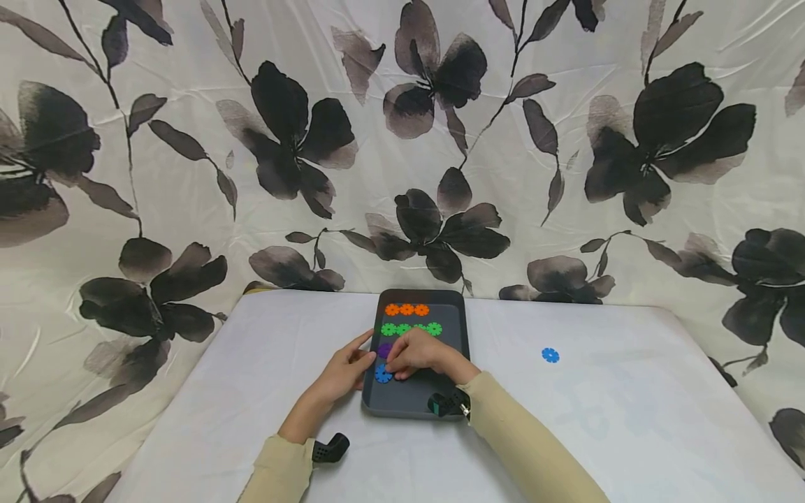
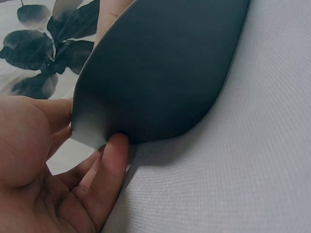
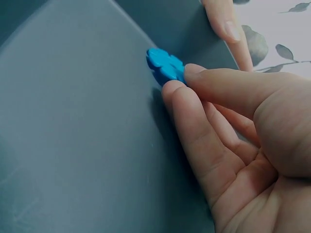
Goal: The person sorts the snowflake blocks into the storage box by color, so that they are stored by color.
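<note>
Between its thumb and fingertips, my right hand [image 1: 416,353] pinches a blue flower-shaped disc [image 3: 165,64]. It is tilted, close over the tray floor near the left wall in the right wrist view. The dark grey tray [image 1: 409,402] lies on the table, and my left hand [image 2: 87,189] grips its left side, thumb at the rim and fingertips against the outer wall. Inside the tray are a row of orange discs [image 1: 407,309], a row of green discs [image 1: 389,329] and a purple disc [image 1: 384,350]. My right hand partly hides the green and purple ones.
Another blue disc [image 1: 550,355] lies on the white tablecloth [image 1: 604,412], well to the right of the tray. Behind the table hangs a floral cloth [image 1: 440,168]. A black wrist camera [image 1: 331,448] sits by the left sleeve.
</note>
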Tool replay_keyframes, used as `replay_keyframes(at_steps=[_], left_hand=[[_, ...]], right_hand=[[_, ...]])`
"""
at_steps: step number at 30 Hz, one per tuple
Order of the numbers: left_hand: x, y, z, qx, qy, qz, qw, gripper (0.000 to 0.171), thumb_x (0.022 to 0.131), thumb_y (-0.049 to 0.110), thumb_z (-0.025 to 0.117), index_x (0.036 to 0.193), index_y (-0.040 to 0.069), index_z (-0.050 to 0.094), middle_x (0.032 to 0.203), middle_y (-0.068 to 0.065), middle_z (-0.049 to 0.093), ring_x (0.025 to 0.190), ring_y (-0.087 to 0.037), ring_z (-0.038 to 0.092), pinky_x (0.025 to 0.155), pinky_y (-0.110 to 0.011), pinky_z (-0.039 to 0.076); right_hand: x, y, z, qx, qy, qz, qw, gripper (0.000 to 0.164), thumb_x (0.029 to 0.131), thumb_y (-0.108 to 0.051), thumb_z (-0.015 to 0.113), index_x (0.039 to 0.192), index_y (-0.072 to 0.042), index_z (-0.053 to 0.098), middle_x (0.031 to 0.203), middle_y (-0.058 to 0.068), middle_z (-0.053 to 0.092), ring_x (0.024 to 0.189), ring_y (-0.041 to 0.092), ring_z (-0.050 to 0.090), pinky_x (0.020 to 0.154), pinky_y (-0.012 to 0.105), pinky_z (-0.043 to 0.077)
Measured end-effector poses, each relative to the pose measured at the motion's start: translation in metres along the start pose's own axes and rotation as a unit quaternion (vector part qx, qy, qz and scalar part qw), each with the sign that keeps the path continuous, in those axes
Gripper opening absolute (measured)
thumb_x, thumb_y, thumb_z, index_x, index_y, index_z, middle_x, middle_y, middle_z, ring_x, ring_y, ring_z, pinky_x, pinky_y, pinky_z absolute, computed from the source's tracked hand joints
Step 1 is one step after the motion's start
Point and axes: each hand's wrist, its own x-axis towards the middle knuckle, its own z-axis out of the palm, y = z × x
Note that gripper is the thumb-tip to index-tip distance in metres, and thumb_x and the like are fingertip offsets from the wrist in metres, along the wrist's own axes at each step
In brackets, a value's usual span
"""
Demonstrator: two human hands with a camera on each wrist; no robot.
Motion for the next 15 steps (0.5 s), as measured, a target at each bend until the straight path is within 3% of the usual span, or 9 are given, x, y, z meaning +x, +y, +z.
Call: replay_keyframes(at_steps=[15], left_hand=[[0.0018, -0.0014, 0.0001, -0.007, 0.003, 0.0, 1.0, 0.053, 0.1, 0.018, 0.056, 0.151, 0.022, 0.039, 0.112, -0.014, 0.059, 0.088, -0.023, 0.057, 0.064, -0.035, 0.053]], right_hand=[[-0.0004, 0.0011, -0.0004, -0.002, 0.002, -0.007, 1.0, 0.005, 0.078, 0.0, 0.078, 0.081, 0.001, 0.075, 0.07, 0.013, 0.069, 0.055, 0.014, 0.065, 0.057, 0.031, 0.055]])
